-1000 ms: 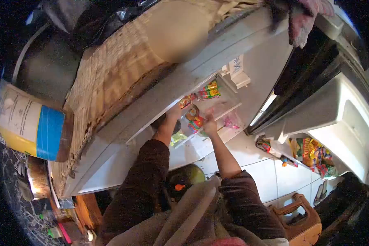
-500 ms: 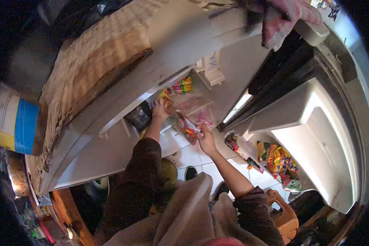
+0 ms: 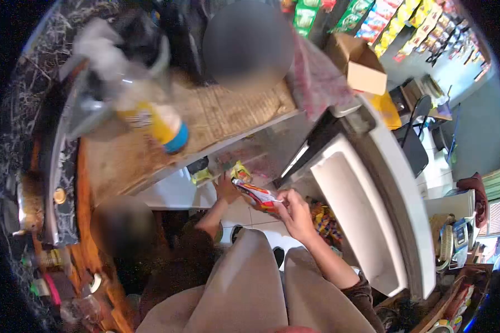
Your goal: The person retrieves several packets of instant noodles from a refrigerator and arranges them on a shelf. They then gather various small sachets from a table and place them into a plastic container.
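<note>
My right hand (image 3: pixel 295 213) grips one end of a red and white plastic packet (image 3: pixel 258 195), held up in front of the open refrigerator. Beyond the packet's left end is my left hand (image 3: pixel 226 190), reaching low at the refrigerator opening with its fingers stretched out, partly blurred. Close beside those fingers lies a yellow packet (image 3: pixel 240 171). A black plastic bag (image 3: pixel 198 165) and a yellow-green packet (image 3: pixel 201 176) sit farther left inside. The refrigerator door (image 3: pixel 366 216) stands open on the right, and colourful packets (image 3: pixel 326 222) lie in its lower shelf.
Worn cardboard (image 3: pixel 222 114) covers the refrigerator's top. On it a bottle with a blue cap (image 3: pixel 175 139) looks blurred, near a pinkish cloth (image 3: pixel 319 75). Beyond the door are an open cardboard box (image 3: pixel 366 72), a dark chair (image 3: pixel 416 136) and hanging sachets (image 3: pixel 391 28).
The view has tilted up, bringing in the room beyond the door. My right hand has raised the red and white packet. My left hand has come off the yellow packet.
</note>
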A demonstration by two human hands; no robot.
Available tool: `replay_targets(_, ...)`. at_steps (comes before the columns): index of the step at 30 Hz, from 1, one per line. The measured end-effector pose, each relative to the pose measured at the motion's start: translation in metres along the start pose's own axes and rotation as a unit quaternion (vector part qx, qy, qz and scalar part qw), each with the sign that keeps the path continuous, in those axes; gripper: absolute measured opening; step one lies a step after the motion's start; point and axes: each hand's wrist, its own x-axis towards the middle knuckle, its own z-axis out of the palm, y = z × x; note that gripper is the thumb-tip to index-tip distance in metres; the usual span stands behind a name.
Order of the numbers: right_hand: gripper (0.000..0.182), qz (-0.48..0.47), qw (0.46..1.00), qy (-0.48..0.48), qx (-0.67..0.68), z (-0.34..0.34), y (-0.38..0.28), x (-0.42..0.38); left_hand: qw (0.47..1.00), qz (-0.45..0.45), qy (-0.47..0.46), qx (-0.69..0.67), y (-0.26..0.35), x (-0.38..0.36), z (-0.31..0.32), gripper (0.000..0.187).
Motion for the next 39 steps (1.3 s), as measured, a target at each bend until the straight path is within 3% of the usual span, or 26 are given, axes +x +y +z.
replay_targets(1, 0.014, -0.055, 0.994, 0.027, -0.093, -0.025, -0.029, -0.005, 0.916, 0.005, 0.002, 0.401, 0.104, -0.035, 0.005, 0.085)
replay_targets(2, 0.013, -0.022, 0.996, 0.041, -0.081, -0.048, -0.054, -0.027, 0.914, 0.014, -0.002, 0.405, 0.149, -0.061, 0.007, 0.085)
replay_targets(4, 0.012, 0.012, 0.997, 0.061, -0.052, -0.088, -0.109, -0.063, 0.952, 0.111, -0.005, 0.286, 0.218, -0.105, -0.002, 0.086)
replay_targets(7, 0.011, 0.018, 0.995, 0.092, -0.037, -0.156, -0.172, -0.107, 0.944, 0.191, -0.013, 0.269, 0.318, -0.158, -0.017, 0.090)
replay_targets(8, 0.010, 0.088, 0.992, 0.085, 0.024, -0.173, -0.179, -0.122, 0.930, 0.229, -0.013, 0.288, 0.346, -0.175, -0.022, 0.090)
replay_targets(9, 0.009, 0.087, 0.992, 0.094, -0.008, -0.169, -0.199, -0.136, 0.916, 0.269, -0.011, 0.298, 0.364, -0.192, -0.046, 0.090)
replay_targets(11, 0.010, -0.038, 0.993, 0.086, -0.071, -0.194, -0.146, -0.146, 0.908, 0.295, -0.011, 0.298, 0.391, -0.216, -0.048, 0.089)
replay_targets(13, 0.010, 0.069, 0.995, 0.030, 0.059, -0.196, -0.126, -0.155, 0.903, 0.315, 0.025, 0.291, 0.409, -0.241, -0.047, 0.089)
replay_targets(14, 0.010, -0.005, 0.998, 0.054, 0.027, -0.184, -0.102, -0.159, 0.910, 0.322, 0.066, 0.251, 0.413, -0.253, -0.044, 0.092)
replay_targets(15, 0.011, -0.008, 0.994, 0.077, 0.072, -0.169, -0.106, -0.161, 0.929, 0.291, 0.096, 0.207, 0.421, -0.267, -0.040, 0.094)
replay_targets(17, 0.012, -0.051, 0.988, 0.074, 0.128, -0.143, -0.134, -0.165, 0.923, 0.287, 0.138, 0.215, 0.417, -0.280, -0.048, 0.093)
replay_targets(19, 0.014, -0.132, 0.986, 0.069, 0.072, -0.122, -0.145, -0.165, 0.905, 0.316, 0.167, 0.232, 0.422, -0.287, -0.056, 0.090)
replay_targets(24, 0.015, -0.163, 0.986, -0.011, 0.035, -0.067, -0.177, -0.157, 0.880, 0.351, 0.214, 0.239, 0.430, -0.292, -0.078, 0.087)
replay_targets(25, 0.014, -0.166, 0.984, -0.006, 0.061, -0.056, -0.182, -0.153, 0.876, 0.353, 0.217, 0.245, 0.430, -0.294, -0.086, 0.087)
replay_targets(27, 0.013, -0.180, 0.980, -0.007, 0.087, -0.037, -0.196, -0.143, 0.917, 0.301, 0.234, 0.114, 0.432, -0.303, -0.100, 0.086)
replay_targets(29, 0.012, -0.168, 0.960, 0.033, 0.221, -0.018, -0.212, -0.135, 0.906, 0.299, 0.283, 0.097, 0.435, -0.314, -0.121, 0.086)
replay_targets(31, 0.013, -0.158, 0.961, 0.028, 0.226, 0.002, -0.218, -0.128, 0.894, 0.308, 0.320, 0.055, 0.438, -0.325, -0.144, 0.087)
replay_targets(33, 0.015, -0.146, 0.924, 0.013, 0.354, 0.020, -0.228, -0.119, 0.851, 0.317, 0.377, 0.183, 0.447, -0.336, -0.171, 0.086)
replay_targets(38, 0.011, -0.140, 0.882, -0.013, 0.450, 0.019, -0.252, -0.087, 0.848, 0.358, 0.322, 0.221, 0.484, -0.343, -0.185, 0.085)
replay_targets(39, 0.011, -0.138, 0.884, -0.010, 0.446, 0.015, -0.255, -0.080, 0.832, 0.345, 0.329, 0.285, 0.492, -0.341, -0.181, 0.086)
